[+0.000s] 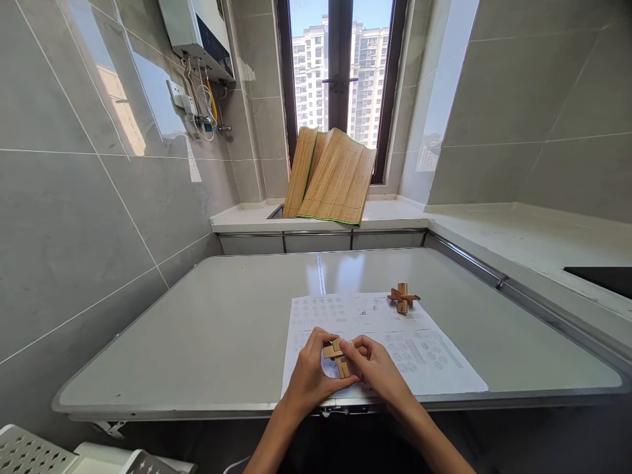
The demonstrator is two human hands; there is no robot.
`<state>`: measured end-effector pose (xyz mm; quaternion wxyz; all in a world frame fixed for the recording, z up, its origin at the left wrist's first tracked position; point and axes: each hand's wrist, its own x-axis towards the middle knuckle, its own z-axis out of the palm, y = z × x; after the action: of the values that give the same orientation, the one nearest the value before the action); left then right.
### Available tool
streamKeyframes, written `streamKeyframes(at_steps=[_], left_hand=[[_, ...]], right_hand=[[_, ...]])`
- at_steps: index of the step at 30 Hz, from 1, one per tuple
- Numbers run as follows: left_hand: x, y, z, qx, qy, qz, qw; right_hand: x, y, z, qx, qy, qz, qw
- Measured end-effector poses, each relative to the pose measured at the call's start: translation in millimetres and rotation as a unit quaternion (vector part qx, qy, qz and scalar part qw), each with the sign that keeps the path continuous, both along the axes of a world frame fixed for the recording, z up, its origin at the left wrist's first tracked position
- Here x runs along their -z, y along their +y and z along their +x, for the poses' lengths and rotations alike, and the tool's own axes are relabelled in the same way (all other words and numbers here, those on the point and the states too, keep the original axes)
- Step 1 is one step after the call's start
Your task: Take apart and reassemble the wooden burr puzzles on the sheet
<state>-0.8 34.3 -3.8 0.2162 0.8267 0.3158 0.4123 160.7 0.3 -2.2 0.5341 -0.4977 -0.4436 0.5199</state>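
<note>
Light wooden puzzle pieces (340, 359), interlocked in a small cluster, are held between both hands above a printed paper sheet (355, 309). My left hand (314, 370) grips the cluster from the left, with fingers at its top and thumb at its bottom. On the right side, my right hand (372, 363) pinches the same cluster with closed fingers, which hide part of it. A darker brown wooden puzzle (403, 298), assembled in a cross shape, stands on the sheet's far right corner.
Both hands are over the front edge of a glossy white table (197, 342). Behind it, a bamboo mat (338, 178) leans at the window on a white ledge (395, 210). A perforated white rack (34, 454) is at lower left; a wall heater (200, 36) hangs upper left.
</note>
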Motion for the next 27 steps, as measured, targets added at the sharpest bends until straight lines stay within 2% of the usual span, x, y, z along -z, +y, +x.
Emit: streamKeyframes(at_steps=[7, 12, 14, 16, 18, 20, 24, 27], left_hand=[[1.2, 1, 1, -0.014, -0.008, 0.007, 1.0], [-0.1, 1, 0, -0.011, 0.001, -0.011, 1.0], [-1.8, 1, 0, -0.023, 0.003, -0.029, 0.999], [-3.6, 2, 0, -0.053, -0.004, -0.047, 0.997], [-5.1, 2, 0, -0.084, -0.013, -0.06, 0.995], [-5.9, 3, 1, -0.098, -0.018, -0.069, 0.993], [-6.1, 3, 2, -0.105, -0.018, -0.085, 0.991], [-5.4, 4, 1, -0.11, -0.02, -0.088, 0.99]], right_hand=[[0.5, 3, 1, -0.01, -0.005, 0.008, 1.0], [4.8, 6, 5, -0.028, 0.0, -0.015, 0.999], [5.2, 6, 11, -0.018, -0.032, -0.015, 0.999], [4.9, 5, 22, 0.022, -0.095, 0.004, 0.995], [5.6, 3, 32, 0.072, -0.183, 0.032, 0.98], [8.7, 0, 39, 0.09, -0.271, 0.06, 0.957], [20.7, -6, 36, 0.043, -0.389, 0.102, 0.915], [25.7, -8, 28, 0.032, -0.453, 0.118, 0.883]])
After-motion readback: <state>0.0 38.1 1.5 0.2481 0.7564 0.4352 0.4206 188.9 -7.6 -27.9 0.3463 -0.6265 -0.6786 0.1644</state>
